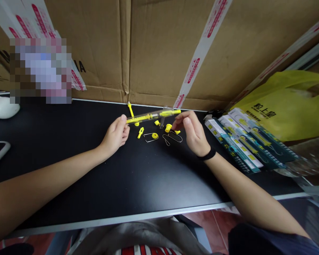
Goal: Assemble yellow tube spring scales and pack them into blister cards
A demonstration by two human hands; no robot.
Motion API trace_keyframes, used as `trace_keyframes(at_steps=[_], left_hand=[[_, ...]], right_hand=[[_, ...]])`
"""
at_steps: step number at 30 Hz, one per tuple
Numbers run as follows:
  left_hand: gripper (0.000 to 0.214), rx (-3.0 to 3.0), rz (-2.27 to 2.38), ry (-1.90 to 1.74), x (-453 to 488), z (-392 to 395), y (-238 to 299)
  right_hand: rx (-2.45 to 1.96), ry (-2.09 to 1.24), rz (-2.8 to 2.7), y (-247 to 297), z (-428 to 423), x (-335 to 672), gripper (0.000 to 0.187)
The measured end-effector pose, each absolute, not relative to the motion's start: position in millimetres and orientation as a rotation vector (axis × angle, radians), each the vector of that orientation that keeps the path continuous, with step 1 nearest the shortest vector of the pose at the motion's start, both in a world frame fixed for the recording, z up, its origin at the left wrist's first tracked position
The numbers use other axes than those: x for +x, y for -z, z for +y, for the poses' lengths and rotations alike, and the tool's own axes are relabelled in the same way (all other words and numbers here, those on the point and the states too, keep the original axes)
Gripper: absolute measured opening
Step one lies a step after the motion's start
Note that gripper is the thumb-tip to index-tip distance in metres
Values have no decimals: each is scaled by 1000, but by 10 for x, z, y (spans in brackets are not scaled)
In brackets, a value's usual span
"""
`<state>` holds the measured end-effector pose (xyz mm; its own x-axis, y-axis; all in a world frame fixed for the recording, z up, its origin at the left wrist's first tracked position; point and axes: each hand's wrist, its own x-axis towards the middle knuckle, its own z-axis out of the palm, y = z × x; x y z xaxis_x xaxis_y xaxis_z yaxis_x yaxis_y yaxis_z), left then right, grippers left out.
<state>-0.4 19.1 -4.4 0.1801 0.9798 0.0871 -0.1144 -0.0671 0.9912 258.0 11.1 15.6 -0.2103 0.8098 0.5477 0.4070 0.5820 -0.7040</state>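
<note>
My left hand (115,136) is closed round the left end of a clear-tubed spring scale (152,116) with yellow parts inside, held raised and almost level over the table. Just below its yellow right end is my right hand (192,131), fingers curved and thumb apart, with nothing visible in it. Under the tube lie a yellow rod (130,109), a small flat yellow piece (140,132), a yellow ring (155,135), a yellow cap (168,128) and bent metal wire hooks (175,137). A small clear piece (162,122) is partly hidden behind the tube.
Boxes with pictures of spring scales (234,141) lie at the right, beside a yellow plastic bag (287,102). Behind the black table (138,184) stands a large cardboard box (159,53). A pale-edged device (0,154) and a white object (5,106) are at the left.
</note>
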Motion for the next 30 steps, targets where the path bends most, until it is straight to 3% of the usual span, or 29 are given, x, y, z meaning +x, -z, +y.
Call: trace_keyframes(at_steps=[20, 30], left_hand=[[46, 1167, 901, -1222, -30, 211, 30], [44, 1182, 881, -1209, -27, 214, 49]], right_hand=[[-1258, -25, -2037, -76, 446, 2863, 7], [-1235, 46, -2168, -58, 441, 2858, 15]])
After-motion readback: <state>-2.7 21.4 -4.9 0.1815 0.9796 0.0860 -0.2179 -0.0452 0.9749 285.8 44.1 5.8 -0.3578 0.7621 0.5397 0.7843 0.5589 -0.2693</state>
